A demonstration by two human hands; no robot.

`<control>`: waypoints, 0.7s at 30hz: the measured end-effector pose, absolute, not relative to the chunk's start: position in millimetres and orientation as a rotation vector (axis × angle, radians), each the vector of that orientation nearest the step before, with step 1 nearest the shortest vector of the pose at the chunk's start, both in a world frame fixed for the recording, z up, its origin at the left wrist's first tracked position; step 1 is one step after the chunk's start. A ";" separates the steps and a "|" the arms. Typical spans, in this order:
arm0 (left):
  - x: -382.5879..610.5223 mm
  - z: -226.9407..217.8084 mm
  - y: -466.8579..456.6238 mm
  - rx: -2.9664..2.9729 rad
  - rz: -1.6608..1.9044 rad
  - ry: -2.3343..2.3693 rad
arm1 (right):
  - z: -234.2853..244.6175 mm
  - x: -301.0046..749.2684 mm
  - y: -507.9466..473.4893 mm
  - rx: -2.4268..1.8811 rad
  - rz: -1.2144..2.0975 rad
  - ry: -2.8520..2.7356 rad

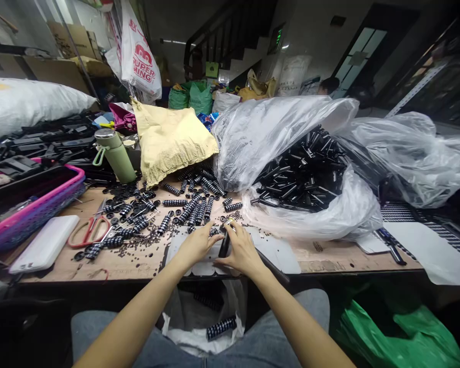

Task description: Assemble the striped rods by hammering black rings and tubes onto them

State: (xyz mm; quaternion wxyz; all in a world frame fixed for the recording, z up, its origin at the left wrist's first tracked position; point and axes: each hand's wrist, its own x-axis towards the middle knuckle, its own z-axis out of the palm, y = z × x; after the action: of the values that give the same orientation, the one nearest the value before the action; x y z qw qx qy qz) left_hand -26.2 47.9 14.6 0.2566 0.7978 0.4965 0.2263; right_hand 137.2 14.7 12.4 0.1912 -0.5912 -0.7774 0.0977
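My left hand (198,244) and my right hand (242,250) meet at the table's near edge over a pale mat (276,251). Both close around a short black cylindrical part (224,245) held upright between them. My right fingers pinch its top, where something small and shiny shows. Just beyond the hands lie several ribbed black-and-white assembled pieces (194,208) and scattered tiny black rings (138,251). A clear plastic bag (310,214) full of black tubes (302,174) lies to the right of the hands.
Red-handled scissors (90,231), a white flat device (46,244) and a pink basket (34,212) sit at left. A green bottle (117,156) and a yellow bag (172,138) stand behind. A white bag (203,332) holding finished pieces hangs below the table edge. A green bag (398,332) lies lower right.
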 end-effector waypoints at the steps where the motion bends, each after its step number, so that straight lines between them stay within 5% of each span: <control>1: -29.8 19.6 42.8 2.279 0.472 1.368 | 11.6 141.7 9.8 -1.691 0.260 -2.189; 8: -35.9 45.5 36.5 2.612 -0.313 1.408 | 19.9 147.0 -0.9 -1.712 0.162 -2.236; 16: -7.1 39.6 38.7 2.606 -0.286 1.418 | 13.6 105.0 -5.8 -1.568 0.273 -2.276; 21: 5.1 31.1 38.6 2.574 -0.024 1.428 | 16.5 117.4 2.8 -1.506 0.492 -1.818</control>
State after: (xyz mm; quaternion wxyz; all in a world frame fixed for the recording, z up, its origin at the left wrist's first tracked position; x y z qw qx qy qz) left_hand 5.1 38.6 31.1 0.0987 0.8702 0.4826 -0.0080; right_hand 117.4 2.8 16.5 0.3569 -0.5834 -0.7043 0.1904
